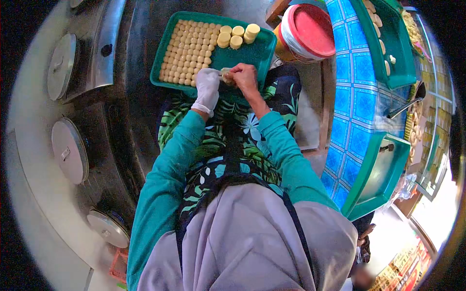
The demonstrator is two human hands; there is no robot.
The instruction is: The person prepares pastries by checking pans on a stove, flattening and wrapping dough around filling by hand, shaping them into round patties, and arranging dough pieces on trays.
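On my lap rests a green tray (228, 57). Rows of small pale dough balls (190, 48) fill its left side. Yellow round discs (237, 31), some of them stacked, stand at its upper right. My left hand (208, 87), in a white glove, is closed at the tray's near edge, with its fingertips against a small piece of dough (225, 74). My bare right hand (244, 79) pinches that same piece from the right. Fingers partly cover the dough, so its full shape is hidden.
A bucket with a red lid (313, 30) stands just beyond the tray's right side. Farther right, a table with a blue checked cover (348, 104) carries green trays (376, 186) and a dark-bristled brush (418, 94). Round metal lids (68, 151) line the left.
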